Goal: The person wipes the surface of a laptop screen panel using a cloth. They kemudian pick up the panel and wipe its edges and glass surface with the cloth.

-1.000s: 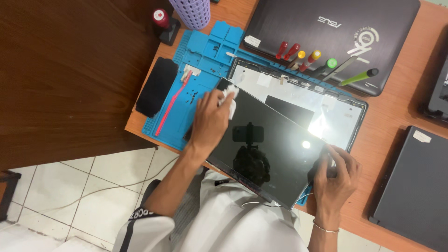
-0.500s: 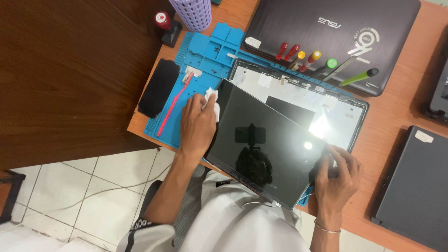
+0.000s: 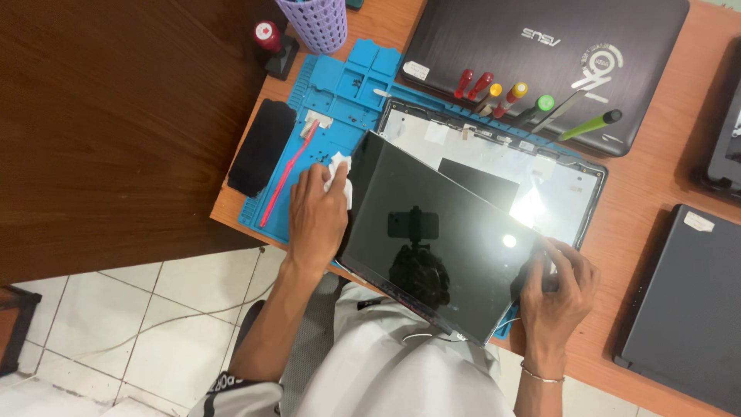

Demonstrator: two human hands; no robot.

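While tilted diagonally, screen panel, left hand flat on cloth, right hand pinching corner.

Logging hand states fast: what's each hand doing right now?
Left hand: fingers pressing a white cloth beside the screen panel.
Right hand: closed on the panel's right edge.

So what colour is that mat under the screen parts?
The mat is bright blue, seen best in the head view, beside the left hand.
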